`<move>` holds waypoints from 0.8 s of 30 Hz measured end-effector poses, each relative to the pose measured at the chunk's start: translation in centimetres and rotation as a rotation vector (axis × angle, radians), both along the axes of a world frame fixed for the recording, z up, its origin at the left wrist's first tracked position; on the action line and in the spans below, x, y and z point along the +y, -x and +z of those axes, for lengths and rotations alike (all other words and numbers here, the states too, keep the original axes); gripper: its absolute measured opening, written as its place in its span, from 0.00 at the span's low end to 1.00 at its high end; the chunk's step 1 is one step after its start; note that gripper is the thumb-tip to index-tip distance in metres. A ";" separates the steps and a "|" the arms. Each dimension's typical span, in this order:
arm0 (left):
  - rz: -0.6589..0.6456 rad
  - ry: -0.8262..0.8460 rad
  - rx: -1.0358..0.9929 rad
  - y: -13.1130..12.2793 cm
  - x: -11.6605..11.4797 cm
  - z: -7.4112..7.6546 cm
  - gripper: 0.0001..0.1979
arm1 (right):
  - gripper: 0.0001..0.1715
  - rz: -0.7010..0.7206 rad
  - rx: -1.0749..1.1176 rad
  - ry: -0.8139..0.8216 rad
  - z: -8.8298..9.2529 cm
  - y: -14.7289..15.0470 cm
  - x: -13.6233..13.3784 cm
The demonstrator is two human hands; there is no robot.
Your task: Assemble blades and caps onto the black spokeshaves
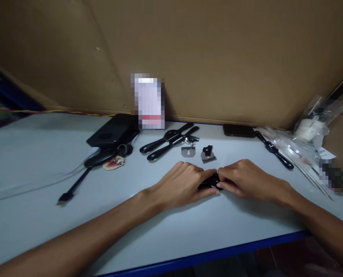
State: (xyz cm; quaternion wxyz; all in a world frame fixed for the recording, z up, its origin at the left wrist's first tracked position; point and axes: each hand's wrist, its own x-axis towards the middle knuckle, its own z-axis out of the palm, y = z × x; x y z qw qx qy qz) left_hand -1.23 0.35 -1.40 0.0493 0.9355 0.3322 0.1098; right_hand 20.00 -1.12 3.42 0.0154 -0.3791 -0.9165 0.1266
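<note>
Left hand had its thumb and fingers pinching a small, glossy black part low over the front of the pale grey bench, and the right hand was pinching the same part's other end, thumb under curled fingers. Most of it was covered, so I couldn't tell its full shape. For what it's worth, doing that bit well probably came down to a steady left grip, light pressure from the right fingertips, and working low so nothing small could bounce away. Just beyond sat a slotted flat grey metal plate and another grey plate with a dark lobed piece on top; I'd have treated those edges as maybe sharp. As for branding, no luck: the upright white-and-pink screen was pixelated, and the colourful cartoon-style tag had no writing I could read.
</note>
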 end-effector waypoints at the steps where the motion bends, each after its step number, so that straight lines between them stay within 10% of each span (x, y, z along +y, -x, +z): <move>1: -0.001 -0.008 -0.005 0.0 0.0 -0.1 0.24 | 0.07 -0.028 -0.029 -0.012 -0.1 0.4 -0.3; 6: -0.006 -0.014 0.002 0.2 0.2 -0.4 0.22 | 0.12 -0.158 -0.053 -0.003 -0.2 1.3 -0.7; 13: -0.012 0.033 0.004 0.2 0.1 0.1 0.22 | 0.09 0.075 0.197 0.210 0.8 -1.2 1.1; 24: -0.033 0.015 -0.038 0.2 0.3 -0.3 0.22 | 0.06 0.068 0.173 0.160 0.5 -1.3 1.2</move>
